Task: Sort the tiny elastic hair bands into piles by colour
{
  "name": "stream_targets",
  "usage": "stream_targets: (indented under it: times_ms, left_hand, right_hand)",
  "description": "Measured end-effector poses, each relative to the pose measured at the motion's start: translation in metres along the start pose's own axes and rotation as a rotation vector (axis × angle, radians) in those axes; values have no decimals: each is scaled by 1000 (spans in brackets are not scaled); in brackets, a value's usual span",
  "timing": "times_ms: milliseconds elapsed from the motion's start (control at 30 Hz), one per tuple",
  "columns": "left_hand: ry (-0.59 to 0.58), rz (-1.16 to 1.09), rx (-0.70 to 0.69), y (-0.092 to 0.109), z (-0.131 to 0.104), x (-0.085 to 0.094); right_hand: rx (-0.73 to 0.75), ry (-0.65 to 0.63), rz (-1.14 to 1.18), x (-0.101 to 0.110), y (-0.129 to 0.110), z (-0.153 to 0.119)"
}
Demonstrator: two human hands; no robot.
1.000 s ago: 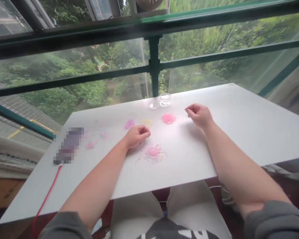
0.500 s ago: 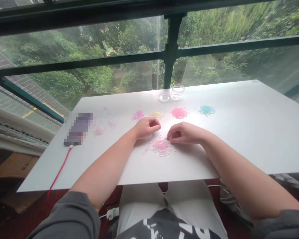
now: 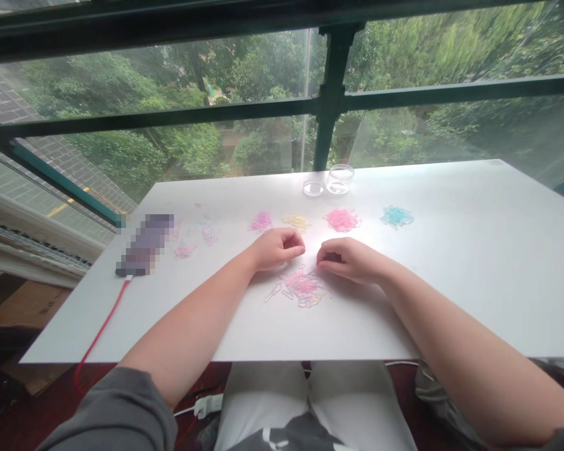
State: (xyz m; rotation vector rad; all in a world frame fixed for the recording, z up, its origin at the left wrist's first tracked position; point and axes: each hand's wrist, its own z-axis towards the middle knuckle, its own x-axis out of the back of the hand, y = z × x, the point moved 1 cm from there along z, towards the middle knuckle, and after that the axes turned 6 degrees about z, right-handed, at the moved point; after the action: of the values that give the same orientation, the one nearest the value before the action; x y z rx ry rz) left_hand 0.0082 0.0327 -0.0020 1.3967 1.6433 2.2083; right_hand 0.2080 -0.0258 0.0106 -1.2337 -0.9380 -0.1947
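My left hand (image 3: pixel 278 248) hovers just behind a loose pile of pink and pale oblong loops that look like paper clips (image 3: pixel 303 285). Its thumb and fingers are curled together, and anything between them is too small to make out. On the pile's right side, my right hand (image 3: pixel 350 259) is closed in a similar pinch, its fingertips near the pile's edge; what it holds, if anything, is hidden. Beyond the hands lie separate heaps of the same small pieces: a purple heap (image 3: pixel 261 221), a yellow heap (image 3: pixel 297 222), a pink heap (image 3: pixel 342 219) and a blue heap (image 3: pixel 397 216).
A clear round container (image 3: pixel 341 180) stands at the table's back edge beside a clear lid (image 3: pixel 313 188). Scattered pale pieces (image 3: pixel 210 235) lie at the left, near a blurred phone (image 3: pixel 146 243) with a red cable (image 3: pixel 104 326). The window frame (image 3: pixel 331 100) rises behind the white table (image 3: pixel 489 263).
The view has tilted slightly, so the table and heaps sit a little lower in it. Both hands stay closed by the middle pile; my right fingertips have drawn slightly away from it.
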Motion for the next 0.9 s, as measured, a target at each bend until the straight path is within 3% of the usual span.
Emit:
stream_targets:
  times_ms: [467, 700, 900]
  left_hand:
    - [-203, -26, -116, 7, -6, 3]
    - [-96, 92, -47, 10, -6, -2]
    - [-71, 47, -52, 9, -7, -4]
  right_hand:
    - [-11, 56, 58, -10, -2, 6]
    - [2, 123, 150, -14, 2, 9]
    - [-48, 69, 340, -12, 2, 6]
